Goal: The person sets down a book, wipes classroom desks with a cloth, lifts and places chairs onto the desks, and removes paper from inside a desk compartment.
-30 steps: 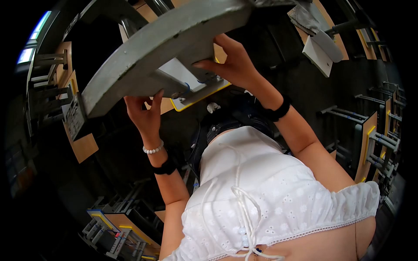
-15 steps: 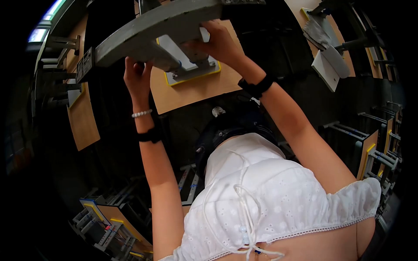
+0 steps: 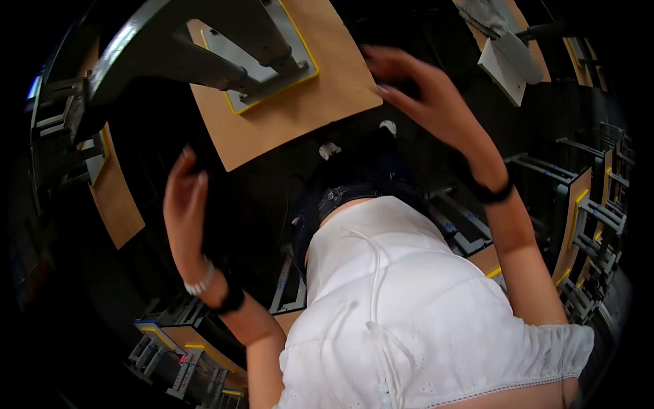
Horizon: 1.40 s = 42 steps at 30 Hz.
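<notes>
A grey metal frame (image 3: 170,58) with two upright legs stands on a grey base plate with a yellow edge (image 3: 276,87). Under that plate lies a light wooden board (image 3: 340,92). My left hand (image 3: 185,204) is in the air below and left of the board, fingers apart, touching nothing. Near the board's right corner hovers my right hand (image 3: 429,99), open and slightly blurred, with nothing in it. Whether its fingertips touch the board's edge cannot be made out.
Wooden boards with metal legs stand at the right (image 3: 572,221), at the lower left (image 3: 197,341) and at the left (image 3: 117,204). A white panel (image 3: 503,71) and a grey cloth (image 3: 484,15) are at the upper right. My shoes show below the board.
Both hands have let go of the grey frame and moved apart, the left one down and left, the right one to the right. More of the wooden board shows now.
</notes>
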{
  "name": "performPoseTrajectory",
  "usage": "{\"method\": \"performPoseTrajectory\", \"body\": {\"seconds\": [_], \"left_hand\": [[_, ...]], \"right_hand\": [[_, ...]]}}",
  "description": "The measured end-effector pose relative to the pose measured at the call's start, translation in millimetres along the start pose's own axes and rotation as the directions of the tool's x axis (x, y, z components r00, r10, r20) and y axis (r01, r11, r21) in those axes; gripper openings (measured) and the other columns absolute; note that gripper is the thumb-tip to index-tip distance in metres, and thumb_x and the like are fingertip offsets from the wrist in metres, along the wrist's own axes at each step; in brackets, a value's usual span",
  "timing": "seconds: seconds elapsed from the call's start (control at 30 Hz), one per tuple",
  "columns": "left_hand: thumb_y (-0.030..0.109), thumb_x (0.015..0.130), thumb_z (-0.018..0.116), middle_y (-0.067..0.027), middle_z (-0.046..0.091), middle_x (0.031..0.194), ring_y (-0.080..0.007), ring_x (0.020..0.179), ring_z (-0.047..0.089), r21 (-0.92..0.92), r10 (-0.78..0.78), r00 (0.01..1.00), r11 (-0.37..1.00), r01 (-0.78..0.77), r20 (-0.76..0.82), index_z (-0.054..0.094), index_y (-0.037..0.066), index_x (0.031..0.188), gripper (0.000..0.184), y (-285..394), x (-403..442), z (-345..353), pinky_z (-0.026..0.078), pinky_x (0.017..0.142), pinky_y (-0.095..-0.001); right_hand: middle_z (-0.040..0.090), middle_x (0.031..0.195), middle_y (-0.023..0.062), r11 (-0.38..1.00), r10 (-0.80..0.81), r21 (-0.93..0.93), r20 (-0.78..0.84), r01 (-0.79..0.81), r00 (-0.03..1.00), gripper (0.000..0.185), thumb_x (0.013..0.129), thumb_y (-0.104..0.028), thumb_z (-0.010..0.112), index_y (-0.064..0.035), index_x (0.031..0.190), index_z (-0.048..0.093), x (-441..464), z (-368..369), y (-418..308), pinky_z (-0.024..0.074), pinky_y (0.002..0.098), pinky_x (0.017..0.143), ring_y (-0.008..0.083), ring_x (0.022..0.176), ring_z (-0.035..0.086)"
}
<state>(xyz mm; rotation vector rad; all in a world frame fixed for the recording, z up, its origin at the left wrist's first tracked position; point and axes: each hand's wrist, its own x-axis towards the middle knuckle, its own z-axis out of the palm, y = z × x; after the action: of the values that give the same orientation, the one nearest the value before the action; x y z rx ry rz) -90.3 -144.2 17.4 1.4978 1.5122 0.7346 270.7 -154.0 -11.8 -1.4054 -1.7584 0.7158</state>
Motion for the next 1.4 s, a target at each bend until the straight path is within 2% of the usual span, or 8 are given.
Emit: {"method": "performPoseTrajectory", "body": {"seconds": [0.27, 0.47, 0.63, 0.77, 1.0, 1.13, 1.3, 1.4], "left_hand": [[0.009, 0.085, 0.055, -0.0044, 0.061, 0.098, -0.0087, 0.075, 0.053, 0.03, -0.363, 0.872, 0.927, 0.374, 0.329, 0.058, 0.002, 0.108, 0.025, -28.5, -109.6, 13.1, 0.042, 0.068, -0.0212], [0.011, 0.084, 0.055, -0.0071, 0.06, 0.092, -0.0122, 0.076, 0.055, 0.296, -0.406, 0.873, 0.898, 0.326, 0.272, 0.059, 0.003, 0.109, 0.026, -12.5, -87.6, 15.3, 0.043, 0.065, -0.0236], [0.011, 0.084, 0.055, -0.0087, 0.061, 0.102, -0.0149, 0.083, 0.057, 0.289, -0.295, 0.916, 0.933, 0.215, 0.271, 0.058, 0.004, 0.11, 0.027, 3.6, -79.9, 16.7, 0.044, 0.071, -0.0254], [0.011, 0.084, 0.055, -0.0088, 0.061, 0.106, -0.015, 0.085, 0.057, 0.217, -0.312, 0.927, 0.939, 0.268, 0.206, 0.058, 0.004, 0.111, 0.027, -4.7, -90.4, 18.8, 0.044, 0.073, -0.0256], [0.012, 0.085, 0.055, -0.0078, 0.06, 0.108, -0.0144, 0.085, 0.057, 0.157, -0.264, 0.93, 0.961, 0.229, 0.257, 0.058, 0.004, 0.111, 0.027, -14.1, -82.3, 34.4, 0.045, 0.075, -0.026], [0.013, 0.086, 0.054, -0.0075, 0.061, 0.107, -0.0137, 0.084, 0.057, 0.19, -0.347, 0.919, 0.931, 0.313, 0.188, 0.058, 0.004, 0.111, 0.027, -17.7, -82.5, 33.2, 0.044, 0.076, -0.0261], [0.013, 0.086, 0.054, -0.0072, 0.061, 0.106, -0.0125, 0.082, 0.056, 0.193, -0.341, 0.922, 0.932, 0.307, 0.182, 0.057, 0.004, 0.112, 0.028, -22.5, -82.6, 39.0, 0.045, 0.076, -0.0256], [0.014, 0.086, 0.055, -0.0072, 0.061, 0.105, -0.0122, 0.082, 0.056, 0.181, -0.369, 0.91, 0.924, 0.338, 0.189, 0.057, 0.005, 0.113, 0.028, -23.0, -81.5, 43.9, 0.045, 0.075, -0.0253]], "right_hand": [[0.06, 0.103, 0.0144, 0.635, 0.689, 0.307, 0.192, -0.709, 0.699, 0.037, 0.087, -0.025, 0.054, 0.0016, 0.112, 0.052, -169.9, -33.5, 8.1, 0.0456, 0.0284, 0.083, 0.0192, 0.091, 0.06], [0.047, 0.118, 0.0297, -0.456, -0.335, 0.676, 0.472, -0.579, 0.816, 0.084, 0.082, -0.058, 0.046, 0.0064, 0.131, 0.025, -138.4, -11.9, -13.2, 0.0508, 0.0353, 0.076, 0.0334, 0.113, 0.049], [0.043, 0.13, 0.0137, 0.917, 0.393, 0.001, 0.147, -0.398, 0.908, 0.048, 0.081, -0.018, 0.062, 0.0, 0.122, 0.045, -123.6, 2.8, 24.1, 0.0345, 0.0316, 0.097, 0.022, 0.116, 0.045], [0.049, 0.124, 0.0142, 0.407, 0.095, 0.811, 0.42, -0.42, 0.902, 0.05, 0.087, -0.034, 0.051, 0.0019, 0.121, 0.046, -108.6, -35.2, -11.3, 0.0309, 0.0333, 0.1, 0.0232, 0.114, 0.047], [0.061, 0.105, 0.0109, 0.966, 0.255, -0.031, 0.267, -0.256, 0.929, 0.031, 0.087, -0.018, 0.055, -0.0004, 0.112, 0.051, -97.3, -8.6, 14.3, 0.0425, 0.0283, 0.087, 0.0186, 0.098, 0.058], [0.063, 0.094, 0.0191, 0.43, 0.033, 0.642, 0.692, -0.635, 0.721, 0.048, 0.094, -0.036, 0.032, 0.0048, 0.11, 0.05, -89.8, -45.4, 0.6, 0.0457, 0.0309, 0.084, 0.0234, 0.094, 0.061], [0.053, 0.12, 0.0124, 0.819, 0.226, -0.573, 0.26, -0.038, 0.939, 0.039, 0.086, -0.023, 0.055, -0.0021, 0.119, 0.048, -116.7, -35.9, 20.3, 0.0419, 0.0331, 0.09, 0.0223, 0.111, 0.051], [0.054, 0.118, 0.0142, 0.64, 0.348, 0.408, 0.601, -0.651, 0.719, 0.04, 0.088, -0.025, 0.052, 0.0, 0.118, 0.048, -102.5, -64.9, 10.5, 0.0377, 0.0317, 0.094, 0.0222, 0.11, 0.052]]}}
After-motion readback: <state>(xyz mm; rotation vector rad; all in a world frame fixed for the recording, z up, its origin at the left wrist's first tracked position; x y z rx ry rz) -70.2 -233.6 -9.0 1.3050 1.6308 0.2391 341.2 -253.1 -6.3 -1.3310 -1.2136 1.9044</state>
